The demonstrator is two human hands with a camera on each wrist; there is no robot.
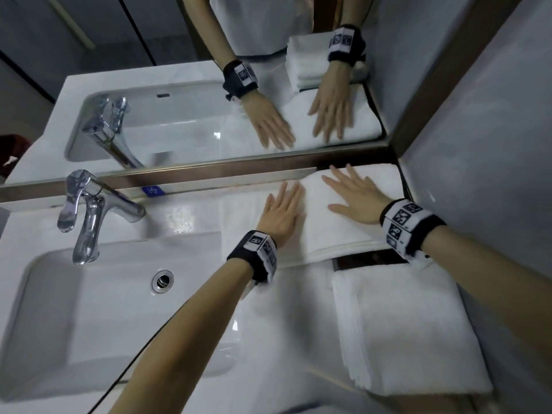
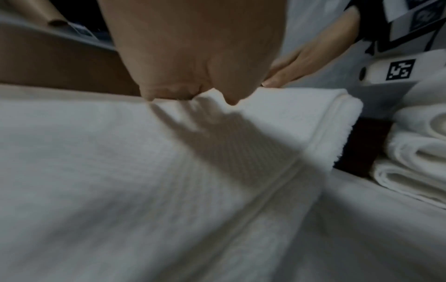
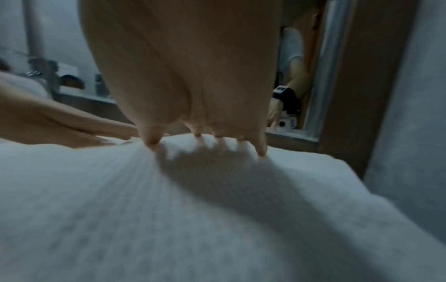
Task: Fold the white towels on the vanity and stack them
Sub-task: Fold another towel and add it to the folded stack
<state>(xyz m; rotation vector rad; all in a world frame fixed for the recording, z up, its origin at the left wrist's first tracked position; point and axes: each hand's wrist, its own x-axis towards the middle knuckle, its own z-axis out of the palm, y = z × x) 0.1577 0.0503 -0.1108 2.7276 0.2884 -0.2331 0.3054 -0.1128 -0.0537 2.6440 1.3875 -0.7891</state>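
While both hands are lying flat, nothing is being gripped.
Left hand: the left hand (image 1: pixel 282 209) is pressing palm-down with straight, spread fingers on the left part of the towel being folded (image 1: pixel 337 228); it is holding nothing.
Right hand: the right hand (image 1: pixel 354 195) is resting flat with fingers fanned out on the right part of the same towel, near the mirror frame (image 1: pixel 209 171); it too is released.
Towel being folded: it is lying on the table (image 1: pixel 185 216) to the right of the sink (image 1: pixel 98 309), reaching back to the mirror frame, with a doubled edge showing along its near side.
Folded stack: a stack of folded white towels (image 1: pixel 409 330) is sitting nearer the person, by the right wall, apart from the pressed towel across a dark strip (image 1: pixel 367 259).
Wrist views: the left wrist view is showing fingertips (image 2: pixel 169 95) touching the cloth, and the right wrist view is showing fingertips (image 3: pixel 152 140) denting it.
Faucet: a chrome faucet (image 1: pixel 89 210) is standing behind the sink.
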